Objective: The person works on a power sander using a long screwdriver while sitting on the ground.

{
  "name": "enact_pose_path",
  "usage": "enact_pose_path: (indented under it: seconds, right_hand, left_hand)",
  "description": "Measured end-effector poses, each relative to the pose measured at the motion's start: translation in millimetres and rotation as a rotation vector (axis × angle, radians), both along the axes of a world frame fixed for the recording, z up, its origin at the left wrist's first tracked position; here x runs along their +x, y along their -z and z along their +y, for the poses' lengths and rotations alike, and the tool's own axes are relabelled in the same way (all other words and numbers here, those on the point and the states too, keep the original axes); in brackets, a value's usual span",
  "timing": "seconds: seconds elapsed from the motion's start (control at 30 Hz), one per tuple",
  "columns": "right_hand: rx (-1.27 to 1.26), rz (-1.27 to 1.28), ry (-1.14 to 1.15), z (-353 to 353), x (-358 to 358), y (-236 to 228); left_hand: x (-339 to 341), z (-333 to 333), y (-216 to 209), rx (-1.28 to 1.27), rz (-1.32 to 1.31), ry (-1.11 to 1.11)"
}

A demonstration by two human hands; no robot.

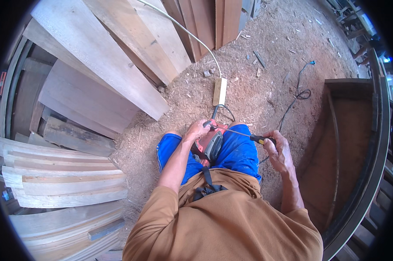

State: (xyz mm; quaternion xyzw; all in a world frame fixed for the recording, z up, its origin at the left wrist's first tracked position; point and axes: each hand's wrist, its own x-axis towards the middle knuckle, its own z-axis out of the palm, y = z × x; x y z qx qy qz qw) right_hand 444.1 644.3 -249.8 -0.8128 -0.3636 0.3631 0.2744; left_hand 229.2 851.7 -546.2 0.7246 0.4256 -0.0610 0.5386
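Well to the left of the left hand, pale planks [66, 182] lay stacked with their ends toward the person, and above them broad wooden boards [105, 65] leaned across one another, reaching down to the sawdust-covered floor [257, 82]. The left hand [198, 129] was curled over the top of a red and grey power tool [210, 142], its fingers pressed around the tool's upper end, with the tool resting on the person's lap between the blue shorts [235, 152]. Just above that hand, a small wooden block [220, 91] lay on the floor, with a pale cable [183, 28] running from it up toward the boards and a dark cord looping down from the block toward the tool. Between the two hands ran the thin metal shaft of a screwdriver [244, 135], its tip reaching the top of the power tool close beside the left fingers. The right hand [278, 152] was closed around the screwdriver's black and yellow handle, pinching it between thumb and fingers. Above the right hand, a thin black wire [298, 93] snaked over the sawdust. To the right of that hand stood a dark wooden box-like frame [348, 143], open at the top, with a curved dark rim along its outer side.
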Motion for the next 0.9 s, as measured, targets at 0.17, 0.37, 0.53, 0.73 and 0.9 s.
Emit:
enact_pose_path:
  seconds: [0.17,0.37,0.53,0.73,0.9]
  right_hand:
    - [0.062,-0.043,0.004,-8,4,12]
    - [0.056,-0.03,-0.002,-10,1,9]
    - [0.014,-0.064,-0.022,-5,-1,1]
    - [0.067,-0.046,-0.188,-2,5,-5]
    - [0.128,-0.117,-0.409,0,6,-6]
  left_hand:
    - [0,-3,11,0.077,-0.01,-0.024]
    - [0,-1,11,0.054,0.024,0.025]
    - [-1,-2,4,0.044,-0.024,-0.02]
    - [2,0,2,0.012,0.024,0.002]
    - [0,-2,7,0.071,0.01,0.007]
